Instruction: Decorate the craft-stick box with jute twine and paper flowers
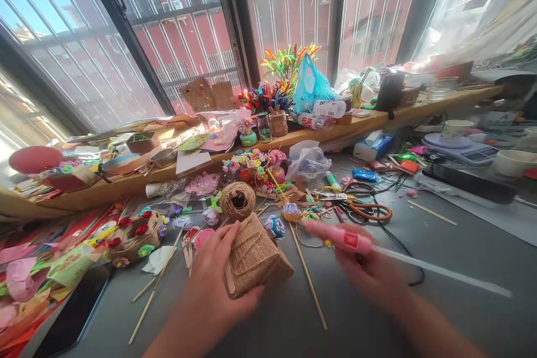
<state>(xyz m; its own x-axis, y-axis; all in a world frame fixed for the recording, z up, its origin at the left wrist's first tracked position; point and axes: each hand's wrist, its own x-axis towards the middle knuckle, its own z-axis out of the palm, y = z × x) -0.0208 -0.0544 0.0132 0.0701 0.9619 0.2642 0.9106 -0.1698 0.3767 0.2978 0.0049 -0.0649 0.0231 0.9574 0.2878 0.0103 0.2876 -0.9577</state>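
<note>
My left hand [218,277] grips a small box wrapped in brown twine [255,251], thumb along its near edge and fingers over the far left side. A craft stick shows at the box's lower left corner, and twine lies in a zigzag on its face. In my right hand [364,268] is a pink hot glue gun [346,238], a long clear glue stick [444,273] poking out of its back. Its front end points left towards the box, apart from it. Behind the box sits a ball of twine [237,199], beside a blue and white paper flower [274,226].
Scissors with orange handles [369,211] lie at the back right, near a black cable [396,240]. A thin wooden stick [308,279] lies between my hands. At left are a twine basket with flowers [136,235] and a dark phone [73,313]. A cluttered wooden ledge [168,179] runs behind.
</note>
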